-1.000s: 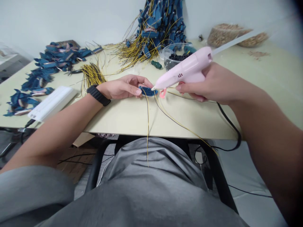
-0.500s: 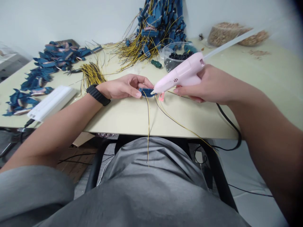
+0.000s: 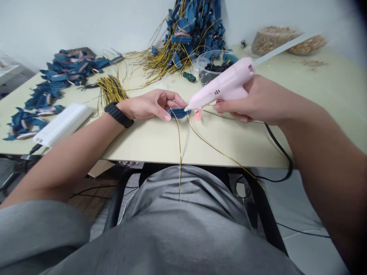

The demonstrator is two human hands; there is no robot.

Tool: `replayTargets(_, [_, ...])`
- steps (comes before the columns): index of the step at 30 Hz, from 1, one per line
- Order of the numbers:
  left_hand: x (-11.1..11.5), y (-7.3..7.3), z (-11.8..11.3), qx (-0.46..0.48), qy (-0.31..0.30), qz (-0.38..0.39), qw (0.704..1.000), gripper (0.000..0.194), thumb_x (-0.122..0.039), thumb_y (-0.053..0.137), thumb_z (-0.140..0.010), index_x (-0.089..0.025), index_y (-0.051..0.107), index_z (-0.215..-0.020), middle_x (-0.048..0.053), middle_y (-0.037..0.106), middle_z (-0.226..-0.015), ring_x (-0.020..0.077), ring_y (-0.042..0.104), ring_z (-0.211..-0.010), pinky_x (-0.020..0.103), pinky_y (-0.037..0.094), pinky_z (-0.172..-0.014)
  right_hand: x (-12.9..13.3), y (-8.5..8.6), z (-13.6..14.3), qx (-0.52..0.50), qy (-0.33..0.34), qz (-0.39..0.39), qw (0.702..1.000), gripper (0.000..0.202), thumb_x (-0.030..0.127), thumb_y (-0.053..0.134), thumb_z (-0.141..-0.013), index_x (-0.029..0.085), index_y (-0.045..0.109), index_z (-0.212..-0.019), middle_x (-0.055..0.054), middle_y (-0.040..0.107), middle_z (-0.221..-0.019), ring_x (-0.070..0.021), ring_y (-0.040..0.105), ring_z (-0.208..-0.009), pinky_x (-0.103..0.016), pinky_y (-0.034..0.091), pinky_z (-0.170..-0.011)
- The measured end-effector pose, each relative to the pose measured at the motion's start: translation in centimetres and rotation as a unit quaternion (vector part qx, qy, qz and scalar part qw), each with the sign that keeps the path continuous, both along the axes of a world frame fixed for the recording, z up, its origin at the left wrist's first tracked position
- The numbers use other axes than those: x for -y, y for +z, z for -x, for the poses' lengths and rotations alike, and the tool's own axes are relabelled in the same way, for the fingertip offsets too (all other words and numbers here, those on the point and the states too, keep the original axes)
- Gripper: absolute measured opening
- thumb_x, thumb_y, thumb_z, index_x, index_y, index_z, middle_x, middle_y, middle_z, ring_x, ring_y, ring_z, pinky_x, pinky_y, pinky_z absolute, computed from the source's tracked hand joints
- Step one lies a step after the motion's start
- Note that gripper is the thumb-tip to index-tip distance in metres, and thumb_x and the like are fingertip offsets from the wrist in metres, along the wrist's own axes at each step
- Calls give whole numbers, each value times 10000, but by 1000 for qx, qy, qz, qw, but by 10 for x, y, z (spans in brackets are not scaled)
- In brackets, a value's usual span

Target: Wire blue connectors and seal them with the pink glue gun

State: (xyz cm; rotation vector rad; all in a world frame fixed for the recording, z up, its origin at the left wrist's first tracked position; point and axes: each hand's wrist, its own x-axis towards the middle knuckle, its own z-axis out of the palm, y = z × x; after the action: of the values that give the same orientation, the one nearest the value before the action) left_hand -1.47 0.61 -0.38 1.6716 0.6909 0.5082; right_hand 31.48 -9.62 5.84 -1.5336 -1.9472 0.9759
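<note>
My left hand [image 3: 156, 105] pinches a small blue piece [image 3: 179, 113] between thumb and fingers, just above the table. Thin yellow and black wires [image 3: 179, 152] trail from the piece toward my lap. My right hand [image 3: 252, 100] is wrapped round the handle of a pink hot glue gun [image 3: 220, 86]. A long translucent glue stick [image 3: 282, 47] juts out of its back end. The nozzle is at the right end of the blue piece; whether it touches I cannot tell. A pink stand [image 3: 198, 114] hangs beneath the gun's front.
Blue pieces [image 3: 69, 72] lie heaped at the left, with a yellow and black wire bundle [image 3: 111, 89] and a white power strip [image 3: 63, 124] nearby. Behind are a tub of black parts [image 3: 210, 76], a green object [image 3: 189, 77] and bags of tan bits [image 3: 272, 40]. A black cord [image 3: 279, 145] loops off the table.
The glue gun and my right hand have shifted slightly right and up, its nozzle moving toward the blue piece's right end. My left hand stays almost still.
</note>
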Motion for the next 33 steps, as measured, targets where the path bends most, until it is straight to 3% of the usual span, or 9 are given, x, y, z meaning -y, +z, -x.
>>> replayTargets(6, [2,3,1,9,-8,24,1000,751,-406,1222,-546,-140,902,-1171,145,910,-1069,303,907,-1040,364,686,-958,-3,-3,-5,-37,3,22,999,387,258,891,-1011,243,651,-708,-5,568,-563,-140,462,-515,-350,289,-506])
replayTargets(11, [2,5,0,15,-34,47,998,647,-367,1202,-578,-203,912,-1132,87,931,-1078,250,887,-1017,313,682,-944,-2,-3,1,-45,4,27,999,324,258,894,-991,248,674,-752,13,559,-561,-136,443,-503,-334,282,-501])
replayTargets(18, [3,4,-2,10,-14,32,999,712,-467,1219,-555,-155,882,-1098,144,900,-1006,325,900,-1083,371,692,-975,1,-2,8,-25,-1,21,999,439,306,956,-1028,260,621,-748,7,566,-615,-142,470,-553,-346,338,-546])
replayTargets(23, [3,5,-2,6,-29,40,999,683,-496,1213,-574,-202,885,-1096,87,918,-1025,276,900,-1029,321,691,-936,1,-1,9,-22,-4,13,1000,473,267,955,-1040,258,597,-732,9,557,-630,-137,469,-557,-356,365,-573])
replayTargets(28, [5,7,-2,9,-16,57,998,697,-475,1217,-558,-186,895,-1103,87,921,-1036,271,903,-1031,310,685,-936,-2,-2,10,-20,-24,1,999,465,129,879,-1008,242,610,-646,-4,563,-558,-134,477,-507,-340,323,-504])
replayTargets(33, [7,8,-3,0,-7,64,998,673,-454,1210,-550,-211,895,-1092,56,917,-1047,267,904,-1046,305,682,-921,-3,-3,8,-8,-10,-13,1000,480,146,859,-1027,253,599,-638,-9,551,-544,-149,468,-511,-346,323,-510])
